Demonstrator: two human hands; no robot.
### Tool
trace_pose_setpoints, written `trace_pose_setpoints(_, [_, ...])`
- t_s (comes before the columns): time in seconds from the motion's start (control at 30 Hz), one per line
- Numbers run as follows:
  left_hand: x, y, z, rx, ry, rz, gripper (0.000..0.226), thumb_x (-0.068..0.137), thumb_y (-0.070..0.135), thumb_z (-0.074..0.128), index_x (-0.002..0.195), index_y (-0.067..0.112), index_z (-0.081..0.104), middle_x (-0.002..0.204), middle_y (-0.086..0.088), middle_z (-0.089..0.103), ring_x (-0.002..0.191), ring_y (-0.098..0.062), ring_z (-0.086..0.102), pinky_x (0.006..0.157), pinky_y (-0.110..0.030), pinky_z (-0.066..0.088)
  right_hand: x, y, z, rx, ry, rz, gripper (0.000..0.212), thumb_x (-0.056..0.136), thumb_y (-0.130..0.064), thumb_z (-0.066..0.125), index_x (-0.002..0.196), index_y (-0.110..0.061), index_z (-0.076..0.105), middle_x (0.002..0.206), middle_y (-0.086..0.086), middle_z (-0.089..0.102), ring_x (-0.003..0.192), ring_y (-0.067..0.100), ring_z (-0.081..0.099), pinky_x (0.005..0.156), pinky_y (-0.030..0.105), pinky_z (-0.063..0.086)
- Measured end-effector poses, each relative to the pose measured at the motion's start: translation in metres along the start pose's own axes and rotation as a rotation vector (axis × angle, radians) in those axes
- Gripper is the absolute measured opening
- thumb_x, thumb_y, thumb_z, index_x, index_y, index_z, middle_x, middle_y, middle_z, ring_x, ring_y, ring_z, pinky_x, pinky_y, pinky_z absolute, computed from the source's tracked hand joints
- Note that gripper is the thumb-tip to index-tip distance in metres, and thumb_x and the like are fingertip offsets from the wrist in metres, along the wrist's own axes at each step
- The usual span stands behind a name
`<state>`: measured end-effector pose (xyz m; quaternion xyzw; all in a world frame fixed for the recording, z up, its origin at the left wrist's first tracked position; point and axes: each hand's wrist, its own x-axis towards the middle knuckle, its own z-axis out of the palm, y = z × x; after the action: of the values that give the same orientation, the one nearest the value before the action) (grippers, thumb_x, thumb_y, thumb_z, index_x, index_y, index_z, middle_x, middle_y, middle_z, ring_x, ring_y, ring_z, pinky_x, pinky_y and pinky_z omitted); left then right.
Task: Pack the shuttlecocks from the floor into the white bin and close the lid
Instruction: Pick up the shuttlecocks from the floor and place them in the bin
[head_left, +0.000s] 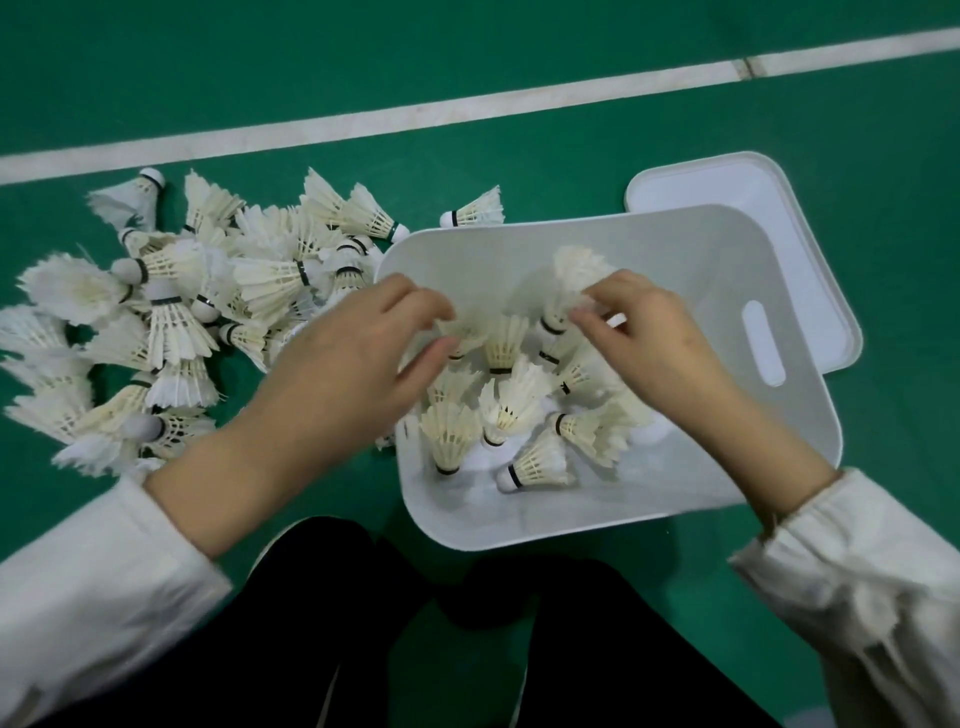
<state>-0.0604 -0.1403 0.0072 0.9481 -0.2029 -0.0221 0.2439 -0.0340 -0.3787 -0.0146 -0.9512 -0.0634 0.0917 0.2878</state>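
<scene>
The pile (171, 312) of loose shuttlecocks lies on the floor (467, 78), left of the bin (701, 270). The left hand (358, 343) hovers over the bin's left rim, fingers half bent, tips at feathers; whether it grips any cannot be told. This hand is nearer the pile, so the next pick-up likely falls to it, reaching left. One shuttlecock (579, 267), axis near upright and cork down, is pinched by its feathers in the right hand (649, 332) above the bin. The lid (727, 182) lies at the bin's far right corner.
</scene>
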Motion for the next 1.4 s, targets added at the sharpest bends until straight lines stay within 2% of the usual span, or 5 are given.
trace_pose_setpoints(0.43, [-0.017,-0.037,-0.002,-0.027,-0.022,-0.098,0.021,0.092,0.030,0.048,0.102,0.018,0.062,0.084,0.008,0.056,0.072,-0.015,0.056,0.064,-0.041,0.051,0.034,0.036,0.059,-0.293,-0.333,0.128,0.020,0.095,-0.019,0.046,0.078,-0.013,0.055,0.083,0.005,0.054,0.091,0.031,0.058,0.067,0.028,0.033])
trace_pose_setpoints(0.63, [-0.021,-0.055,-0.009,-0.043,-0.013,-0.223,0.021,0.089,0.032,0.047,0.104,0.024,0.058,0.088,0.010,0.056,0.073,-0.011,0.054,0.066,-0.034,0.048,0.024,0.021,0.040,-0.315,-0.323,0.132,0.035,0.092,-0.023,0.046,0.127,-0.018,0.051,0.124,0.004,0.052,0.107,0.028,0.056,0.085,0.034,0.044])
trace_pose_setpoints(0.8, [-0.031,-0.090,-0.008,0.043,-0.140,-0.374,0.019,0.092,0.030,0.048,0.101,0.018,0.061,0.089,0.005,0.057,0.078,-0.018,0.054,0.066,-0.033,0.044,0.006,-0.039,0.001,-0.295,-0.242,-0.005,0.019,0.092,-0.026,0.048,0.105,-0.021,0.062,0.098,-0.003,0.066,0.084,0.017,0.057,0.068,0.027,0.038])
trace_pose_setpoints(1.1, [-0.049,-0.148,-0.017,0.074,-0.145,-0.526,0.017,0.091,0.024,0.049,0.095,0.013,0.061,0.093,-0.008,0.064,0.080,-0.026,0.057,0.067,-0.036,0.047,0.014,-0.177,0.044,-0.244,-0.448,-0.426,0.020,0.092,-0.016,0.045,0.103,-0.011,0.060,0.103,0.006,0.060,0.092,0.023,0.056,0.078,0.036,0.044])
trace_pose_setpoints(1.4, [-0.012,-0.170,0.010,-0.108,0.090,-0.588,0.025,0.089,0.032,0.056,0.094,0.008,0.059,0.092,-0.006,0.057,0.081,-0.022,0.054,0.070,-0.033,0.044,0.073,-0.195,0.133,-0.654,-0.468,-0.106,0.054,0.087,-0.005,0.049,0.137,0.002,0.028,0.133,0.023,0.038,0.121,0.035,0.041,0.096,0.040,0.040])
